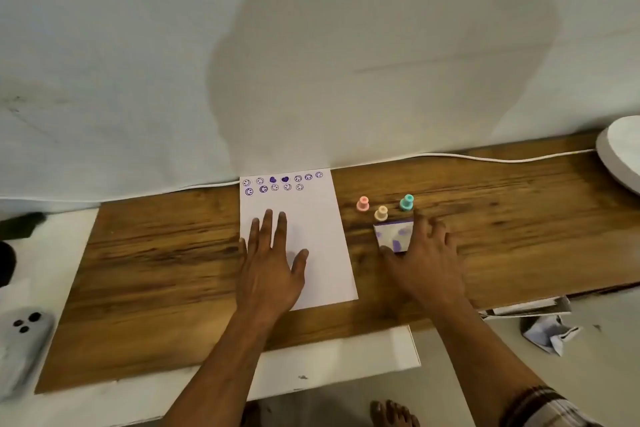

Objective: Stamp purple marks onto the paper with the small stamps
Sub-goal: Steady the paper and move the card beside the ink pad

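A white sheet of paper (311,218) lies on the wooden board, with two rows of purple smiley and heart marks along its far edge. My left hand (270,263) rests flat on the paper's near left part, fingers spread. Right of the paper stand three small stamps: pink (362,203), peach (381,213) and teal (406,203). Just in front of them sits a purple-stained ink pad (393,236). My right hand (426,260) lies over the pad's right and near edges, fingers apart, thumb at its near corner; a firm grip cannot be told.
The wooden board (173,253) lies on a white surface against a white wall. A white cable (485,158) runs along the back. A white round object (623,152) sits far right, a phone (24,340) far left, crumpled paper (550,336) lower right, a bare foot (391,414) below.
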Demonstrator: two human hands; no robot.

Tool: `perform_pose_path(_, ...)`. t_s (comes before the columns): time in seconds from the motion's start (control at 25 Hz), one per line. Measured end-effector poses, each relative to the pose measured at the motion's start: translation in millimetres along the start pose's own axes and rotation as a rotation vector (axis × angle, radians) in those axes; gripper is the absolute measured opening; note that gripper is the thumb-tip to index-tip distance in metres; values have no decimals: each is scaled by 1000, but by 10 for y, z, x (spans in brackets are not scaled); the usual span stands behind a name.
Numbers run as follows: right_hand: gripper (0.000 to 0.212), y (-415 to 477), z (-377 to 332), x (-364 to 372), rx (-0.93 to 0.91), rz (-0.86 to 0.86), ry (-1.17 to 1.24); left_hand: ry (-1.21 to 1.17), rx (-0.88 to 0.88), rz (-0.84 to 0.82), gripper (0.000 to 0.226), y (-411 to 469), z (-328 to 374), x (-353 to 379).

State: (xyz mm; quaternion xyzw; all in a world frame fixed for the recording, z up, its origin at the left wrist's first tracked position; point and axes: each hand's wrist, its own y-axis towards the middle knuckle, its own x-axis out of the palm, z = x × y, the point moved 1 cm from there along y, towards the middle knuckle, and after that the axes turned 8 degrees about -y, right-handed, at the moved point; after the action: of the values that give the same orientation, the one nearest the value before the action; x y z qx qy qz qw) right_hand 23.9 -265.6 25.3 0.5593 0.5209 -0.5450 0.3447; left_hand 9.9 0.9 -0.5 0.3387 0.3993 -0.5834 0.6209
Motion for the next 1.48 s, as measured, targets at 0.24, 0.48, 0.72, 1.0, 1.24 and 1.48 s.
perform_pose_path(0.24, 103, 35, -1, 87, 23, -45, 39, 51, 13, -45, 84, 8, 44, 176)
perform_pose_path(0.48, 96, 9, -9, 55, 29, -10, 101, 29, 36, -56, 87, -7, 149, 200)
perform_pose_path(0.72, 93, 90, 60, -71, 77, 20, 223, 40, 13, -58, 87, 21, 91, 188)
perform_pose_path(1.0, 94, 141, 102, -84, 120, -7, 330, 25, 6, -51, 86, 32, 43, 209)
perform_pose_path(1.24, 98, 243, 180, -120, 169, -23, 469, 33, -2, -60, 87, 31, 20, 228)
perform_pose_path(1.48, 100, 370, 344, -150, 233, 84, 481, 20, -1, -63, 84, 36, -42, 218)
